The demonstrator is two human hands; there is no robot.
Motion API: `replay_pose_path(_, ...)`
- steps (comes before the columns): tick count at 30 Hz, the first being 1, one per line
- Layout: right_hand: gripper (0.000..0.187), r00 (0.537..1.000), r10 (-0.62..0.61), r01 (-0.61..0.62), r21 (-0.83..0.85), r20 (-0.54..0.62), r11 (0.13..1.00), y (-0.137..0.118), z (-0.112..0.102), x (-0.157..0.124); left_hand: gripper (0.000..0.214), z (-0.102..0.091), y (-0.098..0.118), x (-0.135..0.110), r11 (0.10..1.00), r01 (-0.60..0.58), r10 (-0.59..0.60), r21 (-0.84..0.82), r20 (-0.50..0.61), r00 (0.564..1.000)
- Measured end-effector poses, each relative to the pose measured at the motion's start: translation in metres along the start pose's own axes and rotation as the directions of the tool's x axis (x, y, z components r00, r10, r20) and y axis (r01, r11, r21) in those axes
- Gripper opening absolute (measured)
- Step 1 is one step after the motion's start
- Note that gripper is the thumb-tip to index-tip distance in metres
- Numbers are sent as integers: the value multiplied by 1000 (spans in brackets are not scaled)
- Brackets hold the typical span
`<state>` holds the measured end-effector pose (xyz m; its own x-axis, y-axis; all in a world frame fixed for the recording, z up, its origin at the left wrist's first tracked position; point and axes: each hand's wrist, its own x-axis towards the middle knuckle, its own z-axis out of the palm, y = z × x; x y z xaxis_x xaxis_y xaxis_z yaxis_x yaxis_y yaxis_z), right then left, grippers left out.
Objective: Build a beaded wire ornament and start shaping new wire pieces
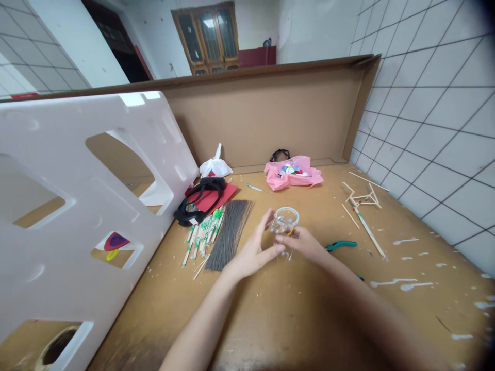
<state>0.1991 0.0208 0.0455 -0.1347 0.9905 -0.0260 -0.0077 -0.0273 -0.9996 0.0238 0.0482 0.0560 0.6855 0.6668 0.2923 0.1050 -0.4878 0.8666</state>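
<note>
A small clear plastic container (pixel 285 222) with a whitish ring-shaped rim and small mixed bits in or on it is between my hands, low over the table. My left hand (pixel 253 252) cups its left side, fingers behind and thumb in front. From the right, my right hand (pixel 303 242) grips its near side with bent fingers. What the bits are, I cannot make out. Green-handled pliers (pixel 342 245) lie just right of my right hand, partly hidden by the forearm. Left of my left hand is a spread of thin grey wires (pixel 230 234).
Wrapped chopsticks (pixel 201 234), a red sheet (pixel 231 192) and a black strapped item (pixel 201 201) lie left. Behind are a white bag (pixel 215 166) and a pink bag (pixel 293 178) of coloured pieces. A stick frame (pixel 365 201) lies right. A white plastic panel (pixel 50 180) leans left.
</note>
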Motion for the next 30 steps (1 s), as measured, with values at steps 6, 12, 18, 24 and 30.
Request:
replay_pose_path(6,28,994,109,-87,629,3,772,3,-12,4,47,2,1,4,1000,-7,4,-26,-121,993)
replay_pose_path(12,31,981,131,7,695,-146,719,0,-3,1,71,21,13,-5,979,-29,52,202,-107,993)
replay_pose_path(18,30,829,-98,323,327,-551,888,1,12,-1,90,53,0,-8,975,60,-38,214,-107,994)
replay_pose_path(24,31,814,-108,308,266,-571,913,0,12,-6,61,60,-6,-1,994,100,-85,54,-237,968)
replay_pose_path(30,44,933,-194,275,257,-302,926,5,17,-10,35,47,2,2,979,71,-136,-189,-355,925)
